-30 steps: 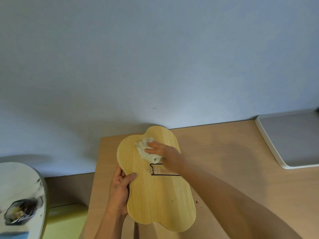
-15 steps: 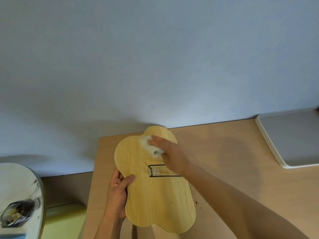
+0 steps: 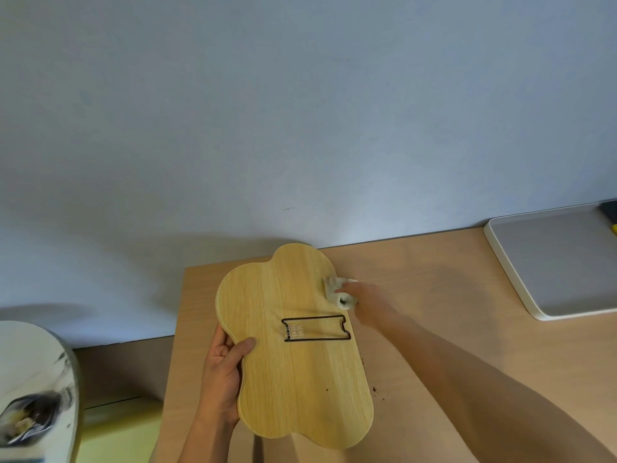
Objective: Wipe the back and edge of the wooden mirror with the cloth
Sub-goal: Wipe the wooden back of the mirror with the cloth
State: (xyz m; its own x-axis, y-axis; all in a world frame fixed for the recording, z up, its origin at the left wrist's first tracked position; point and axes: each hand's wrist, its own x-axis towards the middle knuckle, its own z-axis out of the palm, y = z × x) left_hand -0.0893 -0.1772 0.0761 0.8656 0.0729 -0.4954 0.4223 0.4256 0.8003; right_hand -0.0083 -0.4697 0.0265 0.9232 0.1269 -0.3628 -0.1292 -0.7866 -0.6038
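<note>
The wooden mirror (image 3: 293, 355) is a cloud-shaped light wood panel, held back side up over the table, with a black wire stand (image 3: 315, 328) folded flat on it. My left hand (image 3: 222, 372) grips its left edge, thumb on the back. My right hand (image 3: 365, 304) presses a crumpled white cloth (image 3: 339, 290) against the mirror's upper right edge. The mirror's glass side is hidden underneath.
The wooden table (image 3: 434, 295) stands against a pale blue wall. A grey tray with a white rim (image 3: 510, 282) lies at the right. A few dark crumbs (image 3: 375, 389) dot the table by the mirror. A round white table (image 3: 43, 379) with a wrapper sits at lower left.
My right hand swept the cloth from the upper middle of the back across to the upper right edge. The wire stand is now uncovered. My left hand keeps its grip.
</note>
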